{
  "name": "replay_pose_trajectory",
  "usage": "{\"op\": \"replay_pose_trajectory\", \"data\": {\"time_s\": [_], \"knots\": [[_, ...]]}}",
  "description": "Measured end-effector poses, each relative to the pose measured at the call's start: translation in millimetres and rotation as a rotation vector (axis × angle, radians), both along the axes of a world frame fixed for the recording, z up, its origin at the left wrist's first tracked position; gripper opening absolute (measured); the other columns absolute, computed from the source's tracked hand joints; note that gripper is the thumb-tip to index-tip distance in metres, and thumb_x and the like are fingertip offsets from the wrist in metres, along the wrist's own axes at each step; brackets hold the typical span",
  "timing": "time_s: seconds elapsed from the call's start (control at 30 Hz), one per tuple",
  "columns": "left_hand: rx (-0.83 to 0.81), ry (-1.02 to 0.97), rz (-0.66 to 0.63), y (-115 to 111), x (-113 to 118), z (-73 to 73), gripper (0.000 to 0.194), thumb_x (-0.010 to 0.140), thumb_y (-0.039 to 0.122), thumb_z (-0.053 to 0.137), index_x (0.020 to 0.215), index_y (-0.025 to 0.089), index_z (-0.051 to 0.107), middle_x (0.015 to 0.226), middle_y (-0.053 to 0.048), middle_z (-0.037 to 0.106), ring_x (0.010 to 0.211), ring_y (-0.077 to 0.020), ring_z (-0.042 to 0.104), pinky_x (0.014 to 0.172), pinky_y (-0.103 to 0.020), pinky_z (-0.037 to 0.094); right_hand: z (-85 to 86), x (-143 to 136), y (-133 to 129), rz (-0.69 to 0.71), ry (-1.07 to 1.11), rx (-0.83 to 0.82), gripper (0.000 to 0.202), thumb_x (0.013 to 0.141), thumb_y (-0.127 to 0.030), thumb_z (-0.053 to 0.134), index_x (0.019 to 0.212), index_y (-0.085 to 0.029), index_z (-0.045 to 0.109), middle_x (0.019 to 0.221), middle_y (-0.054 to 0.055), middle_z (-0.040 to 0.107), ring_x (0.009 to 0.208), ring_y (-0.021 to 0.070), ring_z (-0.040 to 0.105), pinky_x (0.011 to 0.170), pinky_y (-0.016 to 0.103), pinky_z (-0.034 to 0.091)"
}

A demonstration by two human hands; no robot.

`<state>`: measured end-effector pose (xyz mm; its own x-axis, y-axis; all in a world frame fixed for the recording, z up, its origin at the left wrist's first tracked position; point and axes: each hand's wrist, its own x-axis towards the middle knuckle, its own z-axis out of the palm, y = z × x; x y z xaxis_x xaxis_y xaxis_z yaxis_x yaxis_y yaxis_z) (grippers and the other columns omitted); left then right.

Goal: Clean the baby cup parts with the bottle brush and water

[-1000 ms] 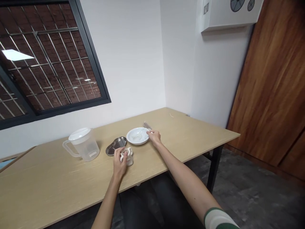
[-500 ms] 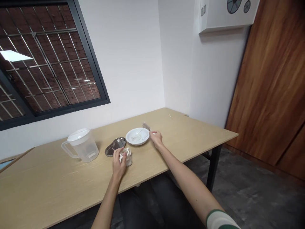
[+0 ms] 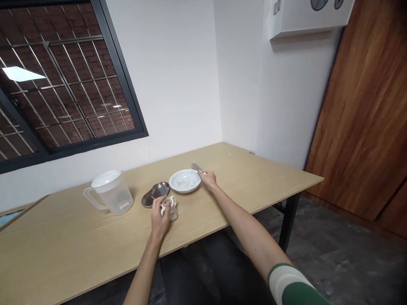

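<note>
My left hand (image 3: 160,215) is curled around a small clear container with a white top (image 3: 173,212) near the table's front edge. Above the right rim of a white bowl (image 3: 185,191), my right hand (image 3: 208,179) pinches a slim, clear tube-shaped object (image 3: 196,165); its exact kind is too small to make out. A thin pale line runs from near that object into the bowl, where whitish, partly see-through things lie. Just left of the bowl sits a shiny kidney-shaped metal tray (image 3: 156,194), partly behind my left hand.
A translucent lidded pitcher (image 3: 114,197) stands left of the tray, its handle pointing left. On the far right of the wooden table (image 3: 254,182) lies a small white strip (image 3: 229,153). Walls and a barred window (image 3: 66,76) are behind; a framed item is at the left edge.
The tube-shaped object in my right hand has tilted slightly, and the hand has shifted a little. My left hand still holds the container. The view has turned slightly left.
</note>
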<state>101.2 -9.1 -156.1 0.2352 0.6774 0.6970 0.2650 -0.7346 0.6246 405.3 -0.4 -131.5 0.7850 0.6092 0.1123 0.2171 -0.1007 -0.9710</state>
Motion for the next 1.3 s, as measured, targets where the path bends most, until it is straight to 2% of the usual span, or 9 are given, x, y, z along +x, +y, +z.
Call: {"op": "replay_pose_trajectory", "data": {"time_s": [0.37,0.63,0.9,1.3], "knots": [[-0.006,-0.013,0.003,-0.1,0.4,0.1,0.037,0.095,0.050,0.054,0.116,0.021,0.067,0.117,-0.011,0.067,0.111,-0.0260,0.063,0.094,-0.041,0.051,22.8,-30.9,12.3,0.147,-0.263,-0.026,0.030,0.097,-0.040,0.063,0.117,-0.017,0.065,0.121,0.008,0.066,0.106,0.0207,0.065,0.093,0.043,0.055],[0.003,-0.019,0.003,-0.2,0.3,0.4,0.036,0.095,0.049,0.055,0.115,0.022,0.067,0.116,-0.011,0.067,0.110,-0.0256,0.064,0.098,-0.041,0.051,26.8,-48.9,16.8,0.134,-0.380,-0.201,0.033,0.097,-0.042,0.062,0.119,-0.017,0.064,0.123,0.009,0.065,0.108,0.0215,0.065,0.095,0.044,0.054],[-0.008,-0.007,0.000,-1.2,0.4,-0.1,0.034,0.096,0.046,0.054,0.116,0.022,0.067,0.118,-0.010,0.066,0.112,-0.0253,0.062,0.099,-0.041,0.050,30.4,-43.2,5.9,0.108,-0.500,-0.370,0.034,0.098,-0.043,0.060,0.122,-0.018,0.064,0.127,0.010,0.064,0.111,0.0222,0.063,0.097,0.046,0.053],[-0.008,0.007,-0.006,-1.1,-0.6,0.0,0.034,0.097,0.045,0.054,0.118,0.021,0.066,0.119,-0.010,0.066,0.113,-0.0249,0.062,0.099,-0.040,0.049,30.5,-37.1,-4.3,0.059,-0.551,-0.454,0.036,0.099,-0.043,0.060,0.125,-0.018,0.062,0.129,0.010,0.062,0.114,0.0232,0.063,0.098,0.047,0.052]]}}
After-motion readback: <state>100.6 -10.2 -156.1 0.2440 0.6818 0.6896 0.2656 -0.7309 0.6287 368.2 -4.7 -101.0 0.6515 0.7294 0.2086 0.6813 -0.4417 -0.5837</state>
